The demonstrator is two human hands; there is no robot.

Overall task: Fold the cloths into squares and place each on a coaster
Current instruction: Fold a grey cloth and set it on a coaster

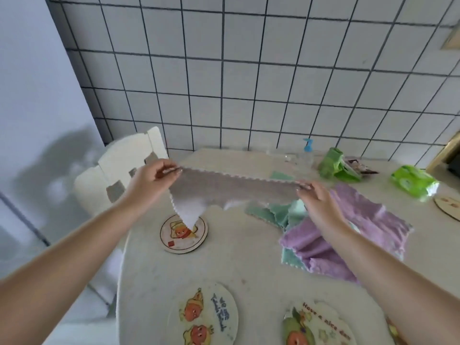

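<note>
A grey cloth (231,191) with a zigzag edge hangs stretched in the air above the table. My left hand (151,179) pinches its left top corner and my right hand (317,199) pinches its right top corner. One loose corner droops down over a round cartoon coaster (174,241). A purple cloth (353,235) lies crumpled on the table at the right, over green cloths (276,212). Two more round coasters sit near me, one (206,317) at bottom centre and one (321,324) at bottom right.
The round pale table (249,265) stands against a tiled wall. A white chair (124,170) is at its far left. At the back are a blue-capped bottle (307,145), green packets (333,165) and a green wipes pack (413,181). Another coaster (448,207) shows at the right edge.
</note>
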